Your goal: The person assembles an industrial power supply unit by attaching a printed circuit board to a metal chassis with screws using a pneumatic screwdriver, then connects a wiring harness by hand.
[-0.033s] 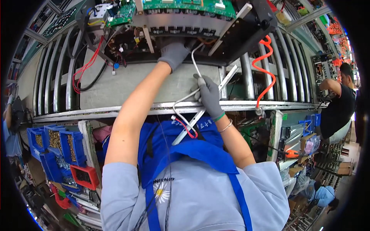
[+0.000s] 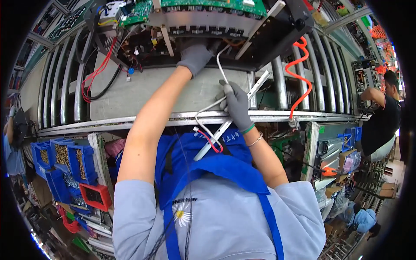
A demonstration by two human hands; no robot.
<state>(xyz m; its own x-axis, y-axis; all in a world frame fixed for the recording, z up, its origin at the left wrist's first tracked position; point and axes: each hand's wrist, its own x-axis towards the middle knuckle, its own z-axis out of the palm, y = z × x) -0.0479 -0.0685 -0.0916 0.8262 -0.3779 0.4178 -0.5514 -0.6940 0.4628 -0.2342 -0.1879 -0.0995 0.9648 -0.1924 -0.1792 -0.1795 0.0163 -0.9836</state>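
A black metal housing [image 2: 255,65] with a green circuit board [image 2: 212,5] along its top stands at the far side of the work surface. My left hand [image 2: 196,58], in a grey glove, reaches into the lower front of this housing; its fingers are hidden inside. In front of the housing, my gloved right hand [image 2: 236,103] is closed around a white sleeved cable [image 2: 220,69]. One end of the cable runs up into the housing. Its other end loops down to red wire and a small white connector [image 2: 196,129]. Beneath the right hand lies a slotted metal strip [image 2: 259,84], slanting across the bench edge.
Metal rollers [image 2: 65,82] flank the flat plate [image 2: 125,95]. A coiled orange hose [image 2: 308,82] hangs at the right. Red and black wires [image 2: 92,80] trail from the housing's left. Blue bins [image 2: 62,156] of fasteners and a red bin [image 2: 95,197] sit lower left. Another person [image 2: 383,112] works at far right.
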